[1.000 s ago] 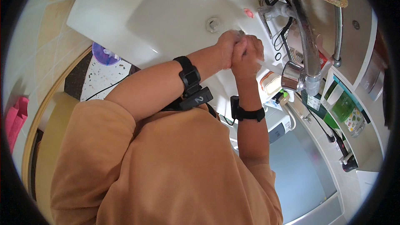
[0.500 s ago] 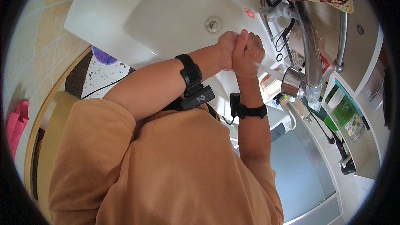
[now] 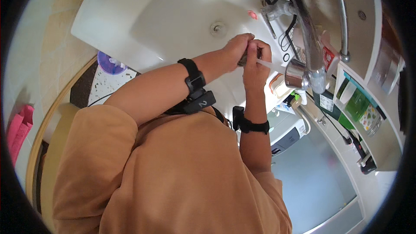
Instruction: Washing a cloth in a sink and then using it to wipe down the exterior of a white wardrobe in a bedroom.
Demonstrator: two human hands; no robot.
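dark brown object [image 3: 242,60]: mostly covered, shape unclear; left hand [image 3: 236,48]: fingers curled against it; right hand [image 3: 257,66]: gripping it

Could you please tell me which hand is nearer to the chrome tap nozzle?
The right hand: it is just left of the chrome tap nozzle, with the water stream reaching it. The left hand is farther left, beyond the right.
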